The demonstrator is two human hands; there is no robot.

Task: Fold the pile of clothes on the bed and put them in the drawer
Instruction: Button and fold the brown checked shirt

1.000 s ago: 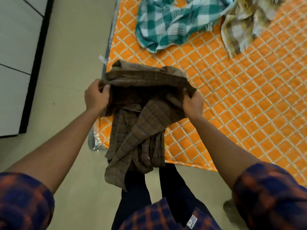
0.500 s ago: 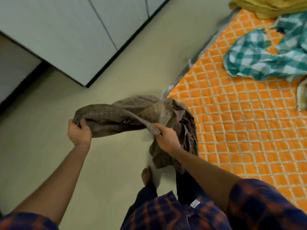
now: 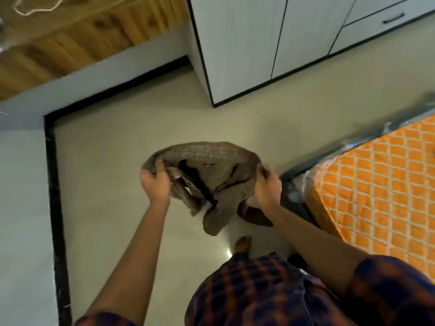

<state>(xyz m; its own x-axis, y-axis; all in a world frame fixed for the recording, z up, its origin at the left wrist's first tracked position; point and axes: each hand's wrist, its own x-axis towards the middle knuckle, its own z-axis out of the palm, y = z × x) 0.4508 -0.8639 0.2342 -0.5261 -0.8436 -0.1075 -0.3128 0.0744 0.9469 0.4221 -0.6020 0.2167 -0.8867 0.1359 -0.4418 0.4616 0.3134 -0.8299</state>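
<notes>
Here, a brown checked shirt (image 3: 211, 175) hangs in the air above the pale floor (image 3: 113, 165), stretched between both hands and well clear of the bed (image 3: 376, 184). The left hand (image 3: 155, 184) grips the left end of the bunched cloth, its fingers curled tightly round a fold. The right hand (image 3: 267, 187) grips the right end the same way, with its fingers hooked over the edge of the fabric. Between the hands the shirt sags in a loose arc. A small label shows on the inner side near the top, and a dark strip runs down the middle. One loose part of the shirt droops lower, above a bare foot (image 3: 242, 244) on the floor. The bed lies to the right, covered in orange with a white lattice pattern, and clear plastic wrap shows along the mattress edge. Its near corner is just beside the right wrist. Beyond the hands stands a white cabinet (image 3: 235, 43) with black trim. At the far upper right is a closed drawer (image 3: 376, 27) with a dark handle, well apart from the shirt. A wooden panel (image 3: 70, 31) fills the upper left. The person's sleeves are dark blue and orange plaid.
</notes>
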